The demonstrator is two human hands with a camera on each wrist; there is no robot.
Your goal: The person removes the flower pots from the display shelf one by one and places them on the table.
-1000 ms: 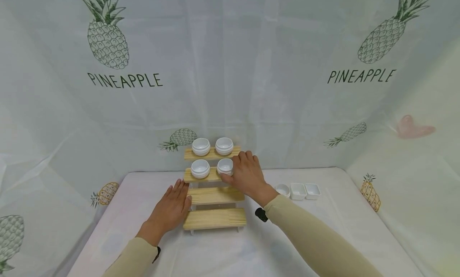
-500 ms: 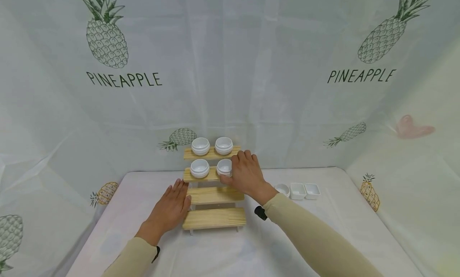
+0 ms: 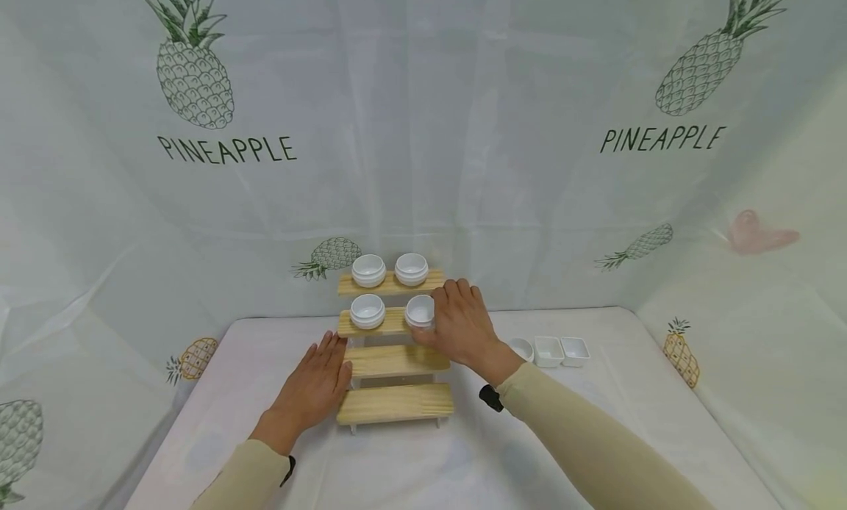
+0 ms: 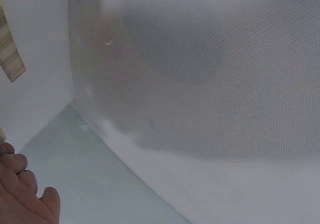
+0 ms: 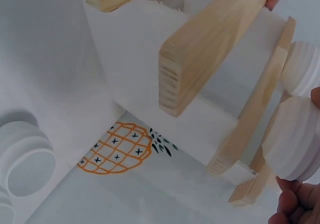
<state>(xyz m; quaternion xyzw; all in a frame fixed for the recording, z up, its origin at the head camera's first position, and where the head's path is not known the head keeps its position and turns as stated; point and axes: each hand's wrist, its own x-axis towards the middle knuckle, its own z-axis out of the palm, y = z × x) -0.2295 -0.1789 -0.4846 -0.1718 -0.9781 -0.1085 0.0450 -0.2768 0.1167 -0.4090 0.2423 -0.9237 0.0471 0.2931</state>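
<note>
Two hands (image 3: 314, 381) (image 3: 461, 322), gripped bowl (image 3: 418, 311) — partly hidden

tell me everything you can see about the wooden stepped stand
The stepped stand has four flat boards, apparently pale wood with visible grain, rising like stairs toward the back on white supports. It stands upright on the cloth-covered table. Each of the top two boards carries two round white bowls. The left hand lies along its left side, fingers at the board ends; the right hand grips the right bowl on the second board from the top.
</note>
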